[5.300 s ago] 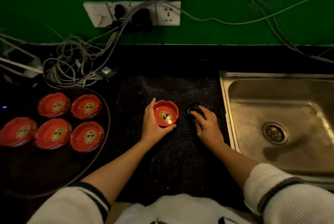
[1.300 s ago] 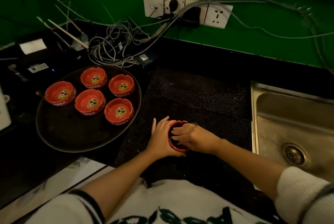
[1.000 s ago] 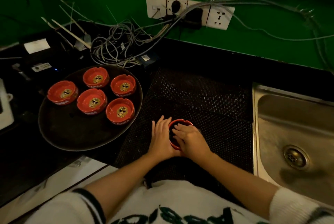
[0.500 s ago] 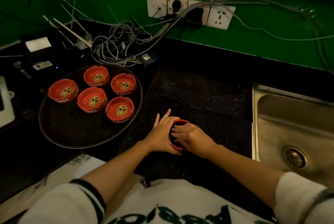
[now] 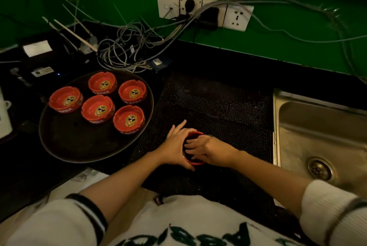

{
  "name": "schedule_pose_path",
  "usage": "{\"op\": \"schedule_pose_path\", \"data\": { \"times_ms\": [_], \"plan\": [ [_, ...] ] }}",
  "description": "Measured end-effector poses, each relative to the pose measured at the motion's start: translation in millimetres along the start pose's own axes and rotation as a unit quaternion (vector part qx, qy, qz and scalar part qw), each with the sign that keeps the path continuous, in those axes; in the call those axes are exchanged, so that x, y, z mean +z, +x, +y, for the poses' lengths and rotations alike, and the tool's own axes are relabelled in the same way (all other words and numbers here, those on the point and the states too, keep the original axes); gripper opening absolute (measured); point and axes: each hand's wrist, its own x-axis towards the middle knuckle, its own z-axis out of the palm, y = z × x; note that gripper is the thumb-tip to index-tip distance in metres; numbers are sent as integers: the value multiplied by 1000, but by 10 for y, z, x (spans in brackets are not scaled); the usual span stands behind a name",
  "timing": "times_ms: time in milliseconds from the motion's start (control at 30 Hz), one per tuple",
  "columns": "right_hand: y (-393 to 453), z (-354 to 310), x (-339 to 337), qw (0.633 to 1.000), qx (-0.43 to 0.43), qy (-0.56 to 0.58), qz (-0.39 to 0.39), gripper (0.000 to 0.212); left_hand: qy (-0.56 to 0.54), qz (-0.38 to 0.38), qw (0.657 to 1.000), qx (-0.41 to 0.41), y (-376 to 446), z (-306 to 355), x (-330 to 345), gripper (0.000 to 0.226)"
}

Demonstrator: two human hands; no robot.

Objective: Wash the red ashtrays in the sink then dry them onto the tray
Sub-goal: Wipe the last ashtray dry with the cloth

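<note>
Little had shifted: your left hand (image 5: 176,146) gripped the ashtray (image 5: 193,147), your right hand (image 5: 206,149) wiped inside, grip unclear; a slip risked chipping it.

A green wall (image 5: 278,33) runs behind a black surface (image 5: 218,61). On the wall sits a white socket strip (image 5: 236,17) with a black plug (image 5: 211,14) pushed into it, and grey cables (image 5: 127,51) spill from there into a loose tangle on the surface below (a few more trail off along the wall to the right). A dark perforated mat (image 5: 214,95) lies flat on the surface. At the far left stand dark boxes, one carrying a white label (image 5: 37,48), another a smaller sticker (image 5: 42,71). A white object (image 5: 4,118) is cut off by the left edge.
</note>
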Motion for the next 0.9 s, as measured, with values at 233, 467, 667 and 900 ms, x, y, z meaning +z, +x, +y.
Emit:
{"op": "schedule_pose_path", "data": {
  "times_ms": [233, 467, 667, 900],
  "plan": [
    [147, -461, 371, 958, 171, -58, 220, 19, 10, 195, 976, -100, -282, 174, 498, 111],
    [76, -344, 225, 982, 87, -60, 154, 9, -18, 155, 984, -81, -157, 62, 336, 114],
    [31, -82, 136, 998, 53, 7, 45, 23, 12, -9, 1000, -1, -42, -78, -99, 130],
    [242, -485, 365, 954, 172, -34, 243, 16, -1, 251, 956, -151, -248, 297, 567, 83]
  ]
}}
